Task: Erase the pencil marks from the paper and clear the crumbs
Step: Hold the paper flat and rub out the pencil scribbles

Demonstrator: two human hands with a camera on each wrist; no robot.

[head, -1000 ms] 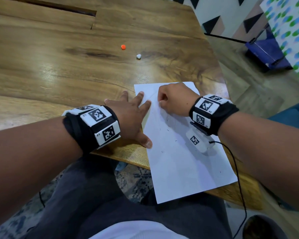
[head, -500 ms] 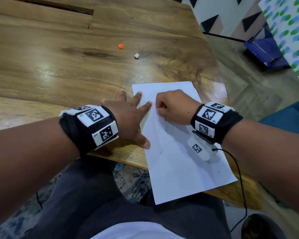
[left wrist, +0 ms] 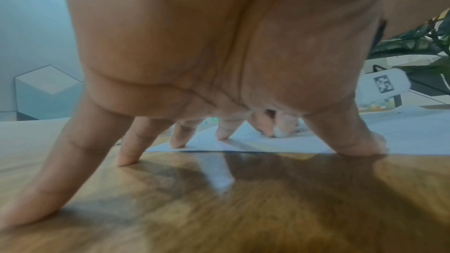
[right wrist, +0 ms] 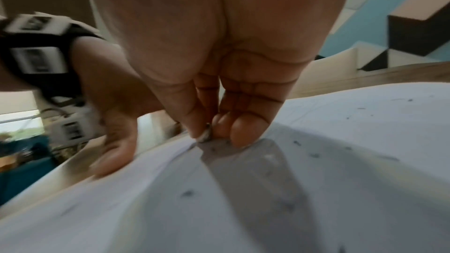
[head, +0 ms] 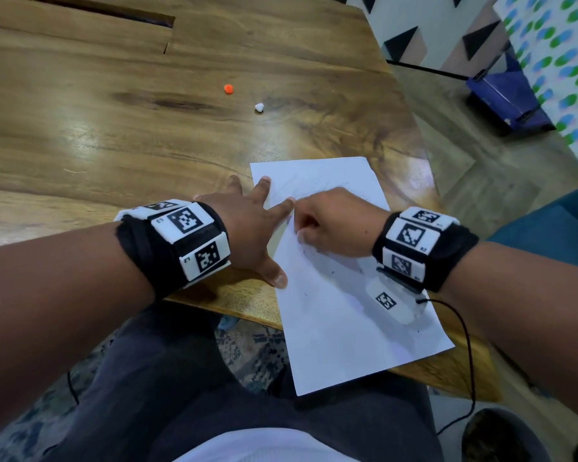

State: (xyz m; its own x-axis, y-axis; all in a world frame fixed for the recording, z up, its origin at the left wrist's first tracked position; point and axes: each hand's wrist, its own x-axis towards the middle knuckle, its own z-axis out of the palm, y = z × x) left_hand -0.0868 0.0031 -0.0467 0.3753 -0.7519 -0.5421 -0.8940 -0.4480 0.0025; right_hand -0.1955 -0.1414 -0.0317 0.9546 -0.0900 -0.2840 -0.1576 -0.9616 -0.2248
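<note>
A white sheet of paper [head: 344, 315] lies on the wooden table [head: 114, 135], its near end hanging over the table's front edge. Faint pencil lines cross its far part and dark crumbs [right wrist: 314, 155] dot it. My left hand [head: 251, 225] is spread flat, fingertips [left wrist: 176, 144] and thumb pressing the paper's left edge. My right hand [head: 327, 225] is curled on the paper and pinches a small white eraser [right wrist: 205, 136], also visible as the eraser [left wrist: 280, 133] in the left wrist view, its tip against the sheet.
A small orange bit [head: 228, 89] and a small white bit [head: 259, 107] lie on the table beyond the paper. The table's right edge runs close to the sheet, with floor and a blue object [head: 508, 98] beyond. A black cable [head: 467, 345] hangs from my right wrist.
My right hand with the eraser has slid toward me and slightly left along the paper. The left hand stays pressed on the paper's edge.
</note>
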